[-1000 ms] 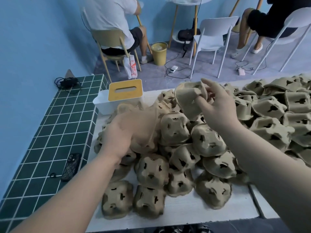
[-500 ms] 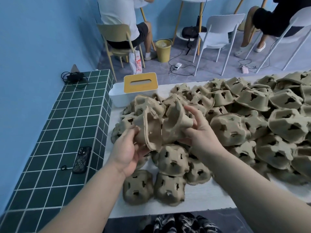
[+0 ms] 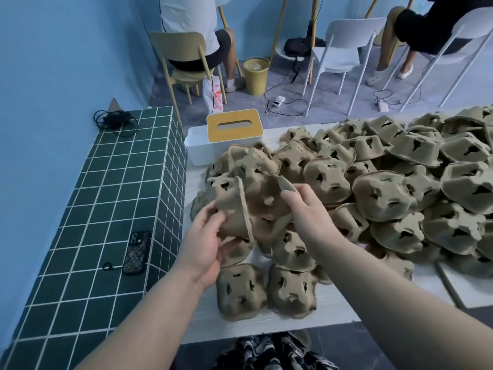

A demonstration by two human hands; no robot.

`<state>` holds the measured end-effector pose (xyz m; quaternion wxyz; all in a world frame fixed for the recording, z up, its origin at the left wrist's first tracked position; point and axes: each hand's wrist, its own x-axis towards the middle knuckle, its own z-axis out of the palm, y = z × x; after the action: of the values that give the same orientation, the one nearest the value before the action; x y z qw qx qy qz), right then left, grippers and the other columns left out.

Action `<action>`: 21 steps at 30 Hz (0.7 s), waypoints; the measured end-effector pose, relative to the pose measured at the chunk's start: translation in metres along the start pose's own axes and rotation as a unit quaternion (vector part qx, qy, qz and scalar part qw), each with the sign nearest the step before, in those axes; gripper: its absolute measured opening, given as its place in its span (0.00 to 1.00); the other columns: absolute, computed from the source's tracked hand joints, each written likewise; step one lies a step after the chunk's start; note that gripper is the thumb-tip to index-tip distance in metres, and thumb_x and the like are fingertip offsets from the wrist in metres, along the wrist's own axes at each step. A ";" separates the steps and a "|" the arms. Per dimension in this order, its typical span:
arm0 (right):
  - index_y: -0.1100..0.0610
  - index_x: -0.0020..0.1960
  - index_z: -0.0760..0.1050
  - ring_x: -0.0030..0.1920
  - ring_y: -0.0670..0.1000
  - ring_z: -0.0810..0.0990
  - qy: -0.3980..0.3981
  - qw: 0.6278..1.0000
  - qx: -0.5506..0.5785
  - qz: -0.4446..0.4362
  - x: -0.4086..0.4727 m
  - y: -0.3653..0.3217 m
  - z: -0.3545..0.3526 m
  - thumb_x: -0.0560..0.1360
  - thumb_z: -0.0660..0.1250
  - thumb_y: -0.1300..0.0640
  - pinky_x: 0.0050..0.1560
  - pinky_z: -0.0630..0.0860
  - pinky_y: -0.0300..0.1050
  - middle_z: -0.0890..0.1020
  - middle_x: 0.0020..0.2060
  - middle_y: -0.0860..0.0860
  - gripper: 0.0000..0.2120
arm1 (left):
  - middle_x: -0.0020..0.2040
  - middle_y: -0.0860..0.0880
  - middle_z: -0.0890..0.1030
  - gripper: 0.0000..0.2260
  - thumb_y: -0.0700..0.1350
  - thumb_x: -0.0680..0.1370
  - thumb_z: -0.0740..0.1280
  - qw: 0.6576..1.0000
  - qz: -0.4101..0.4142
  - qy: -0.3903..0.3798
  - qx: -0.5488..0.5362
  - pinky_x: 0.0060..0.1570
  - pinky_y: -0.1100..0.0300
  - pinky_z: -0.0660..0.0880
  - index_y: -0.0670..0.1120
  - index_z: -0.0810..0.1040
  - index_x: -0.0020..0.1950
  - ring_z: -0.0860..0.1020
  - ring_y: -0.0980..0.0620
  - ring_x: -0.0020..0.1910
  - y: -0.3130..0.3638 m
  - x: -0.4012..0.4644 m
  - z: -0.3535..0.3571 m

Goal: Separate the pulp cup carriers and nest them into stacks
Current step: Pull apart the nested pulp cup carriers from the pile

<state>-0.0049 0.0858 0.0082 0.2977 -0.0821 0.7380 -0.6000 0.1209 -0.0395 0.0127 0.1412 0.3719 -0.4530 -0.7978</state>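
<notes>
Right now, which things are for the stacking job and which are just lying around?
For the job: held pulp cup carriers, left hand, right hand, carrier pile.
Lying about: phone, tissue box, black cable, yellow bin.

The pulp cup carriers point(image 3: 326, 177) are moulded paper pulp — matt, tan, rough and fibrous, with ragged edges at their cut-outs. The table point(image 3: 333, 303) under them is smooth and white with a faint wood-grain streak. The counter point(image 3: 88, 209) beside it is clad in glossy dark green tiles with pale grout. The tissue box point(image 3: 197, 148) is smooth white plastic under a matt yellow lid point(image 3: 234, 125). The phone point(image 3: 136, 252) wears a dark case with a quilted, slightly shiny pattern — the white chair point(image 3: 344, 41) looks like smooth plastic.
</notes>
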 end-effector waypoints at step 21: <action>0.54 0.64 0.74 0.49 0.46 0.83 0.049 0.997 -0.021 -0.050 -0.036 0.034 0.047 0.77 0.64 0.61 0.57 0.78 0.49 0.85 0.47 0.50 0.16 | 0.58 0.41 0.83 0.23 0.66 0.72 0.58 0.992 -0.080 -0.096 0.005 0.57 0.46 0.75 0.55 0.86 0.51 0.78 0.38 0.60 -0.007 -0.019 -0.039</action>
<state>0.0580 0.0726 -0.0165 0.2293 -0.0957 0.7594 -0.6014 0.1626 -0.0490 0.0042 0.0310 0.3299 -0.4372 -0.8361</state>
